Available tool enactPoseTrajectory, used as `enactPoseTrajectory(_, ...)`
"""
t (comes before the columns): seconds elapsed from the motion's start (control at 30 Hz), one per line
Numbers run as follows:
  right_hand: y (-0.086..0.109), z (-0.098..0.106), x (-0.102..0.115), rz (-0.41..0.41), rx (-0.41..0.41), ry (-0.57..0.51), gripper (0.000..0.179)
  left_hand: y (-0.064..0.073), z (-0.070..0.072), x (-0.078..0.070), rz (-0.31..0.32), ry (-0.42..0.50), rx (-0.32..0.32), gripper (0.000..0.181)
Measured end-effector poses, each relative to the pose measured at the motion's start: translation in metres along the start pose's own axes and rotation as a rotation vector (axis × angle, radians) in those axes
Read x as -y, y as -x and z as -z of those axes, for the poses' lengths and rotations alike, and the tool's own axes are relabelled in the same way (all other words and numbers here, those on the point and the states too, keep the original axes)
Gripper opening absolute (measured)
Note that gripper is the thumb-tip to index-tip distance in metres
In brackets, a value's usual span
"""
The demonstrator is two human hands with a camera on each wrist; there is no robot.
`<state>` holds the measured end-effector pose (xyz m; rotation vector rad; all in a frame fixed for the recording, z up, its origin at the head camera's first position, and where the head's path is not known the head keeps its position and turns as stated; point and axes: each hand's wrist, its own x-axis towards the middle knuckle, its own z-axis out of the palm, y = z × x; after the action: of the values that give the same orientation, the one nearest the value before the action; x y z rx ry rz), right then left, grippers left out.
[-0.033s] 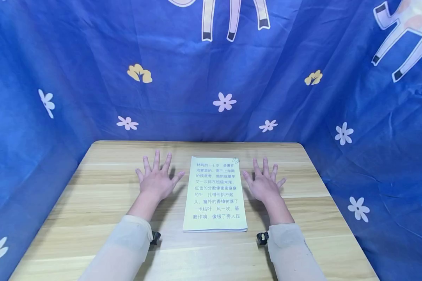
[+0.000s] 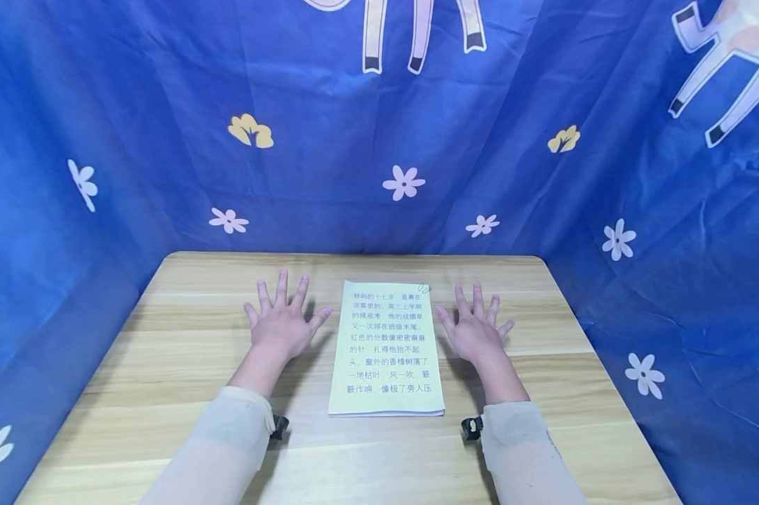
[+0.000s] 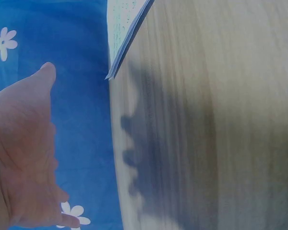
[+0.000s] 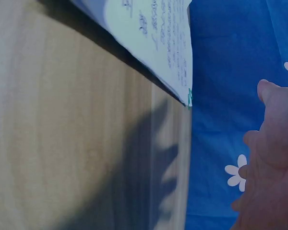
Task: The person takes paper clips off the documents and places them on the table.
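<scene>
Spreading straight fingers (image 2: 281, 287) wide, the left hand (image 2: 281, 330) and right hand (image 2: 476, 334) hover empty above the table (image 2: 386, 463). Hands and printed sheets (image 2: 387, 351) match their earlier-frame positions. The sheets lie between the thumbs (image 2: 319, 320), touching neither, a clip (image 2: 424, 288) at their far corner on the right hand's side.

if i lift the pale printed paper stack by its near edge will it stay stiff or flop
The pale yellow-green rectangular stack of printed paper would probably flop, being thin for its width. Its near edge shows separate layers, so it may fan apart there. The small green looped clip at its far right corner likely holds that corner together.
</scene>
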<state>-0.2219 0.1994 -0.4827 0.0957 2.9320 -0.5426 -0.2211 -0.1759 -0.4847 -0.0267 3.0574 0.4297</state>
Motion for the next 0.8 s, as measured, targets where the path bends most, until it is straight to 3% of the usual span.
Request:
enactPoseTrajectory(0.27,0.002,-0.005,-0.005,-0.021,0.025,-0.024,0.099,0.0,-0.002,-0.001,0.009,0.02,-0.017,0.097)
enactPoseTrajectory(0.5,0.003,0.0,-0.006,0.0,-0.022,-0.023,0.095,-0.006,-0.004,-0.005,0.058,0.311,-0.171,0.081)
enactPoseTrajectory(0.57,0.002,0.002,-0.004,0.02,-0.042,-0.042,0.091,-0.008,-0.005,-0.007,0.07,0.357,-0.147,0.076)
enactPoseTrajectory(0.67,0.0,0.002,-0.001,0.046,-0.069,-0.105,0.085,-0.009,-0.01,-0.015,0.091,0.38,-0.051,0.071)
enactPoseTrajectory(0.8,-0.003,0.001,0.003,0.071,-0.087,-0.194,0.08,-0.012,-0.027,-0.034,0.107,0.325,0.072,0.078)
